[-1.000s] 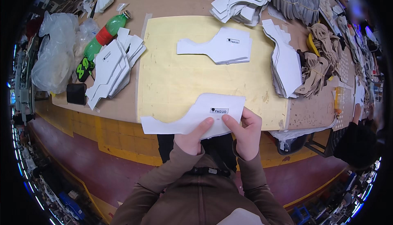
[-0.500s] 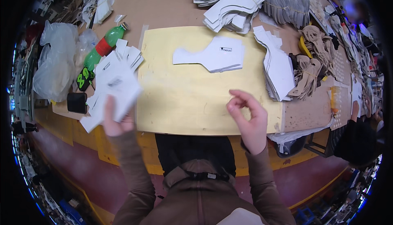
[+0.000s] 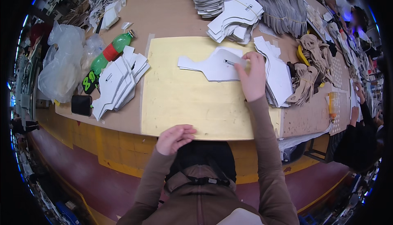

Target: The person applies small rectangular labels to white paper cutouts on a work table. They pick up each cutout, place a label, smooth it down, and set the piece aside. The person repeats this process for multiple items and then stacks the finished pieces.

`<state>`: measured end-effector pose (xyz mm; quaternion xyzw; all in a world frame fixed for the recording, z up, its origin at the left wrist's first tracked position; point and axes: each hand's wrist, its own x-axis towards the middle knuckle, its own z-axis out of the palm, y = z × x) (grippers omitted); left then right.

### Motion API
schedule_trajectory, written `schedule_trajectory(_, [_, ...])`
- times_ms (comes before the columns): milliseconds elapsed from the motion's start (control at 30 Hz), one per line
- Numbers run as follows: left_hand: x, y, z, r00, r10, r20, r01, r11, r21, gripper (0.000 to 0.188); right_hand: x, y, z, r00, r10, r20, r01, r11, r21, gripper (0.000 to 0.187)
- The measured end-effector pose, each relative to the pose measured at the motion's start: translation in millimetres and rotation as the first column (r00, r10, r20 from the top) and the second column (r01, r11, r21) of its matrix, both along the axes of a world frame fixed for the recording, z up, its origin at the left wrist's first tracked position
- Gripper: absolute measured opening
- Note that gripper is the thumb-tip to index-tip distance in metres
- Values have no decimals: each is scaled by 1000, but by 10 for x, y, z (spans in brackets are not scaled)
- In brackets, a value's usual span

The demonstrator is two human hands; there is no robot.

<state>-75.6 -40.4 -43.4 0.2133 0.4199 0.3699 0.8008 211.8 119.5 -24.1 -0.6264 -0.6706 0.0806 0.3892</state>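
At the right end of a small stack of white cut pieces on the yellow board, my right hand (image 3: 254,75) pinches the top white cut piece (image 3: 223,61). The edge by my fingertips is lifted and curls up, while the narrow end lies flat toward the left. My left hand (image 3: 176,139) hovers at the board's near edge, fingers loosely bent and nothing in them. A fanned pile of white pieces (image 3: 116,79) lies left of the yellow board (image 3: 196,110). Another tall white stack (image 3: 276,73) stands just right of my right hand.
Left are a green bottle (image 3: 122,42), a clear plastic bag (image 3: 59,69) and a black phone (image 3: 81,105). Beyond the board stand white stacks (image 3: 235,14) and a grey bundle (image 3: 282,10). Beige bundled pieces (image 3: 305,75) lie right; a co-worker's arm (image 3: 360,110) shows farther right.
My left hand has let go of a white piece on the left pile and come to the board's near edge. My right hand has reached forward and taken the top piece's right end.
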Motion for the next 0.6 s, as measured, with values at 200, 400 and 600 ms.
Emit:
schedule_trajectory(200, [651,118,150,986,44,158,-63,991,121,65,-170,-813,550,441,-7,-898,-296,943,-152,16])
schedule_trajectory(400, [848,10,462,916,298,267,-320,946,42,55,-232,-1238,727,355,-73,-932,-428,873,-232,29])
schedule_trajectory(600, [961,-88,700,891,425,162,-434,901,19,49,-345,-1384,793,286,-150,-946,-463,843,-274,56])
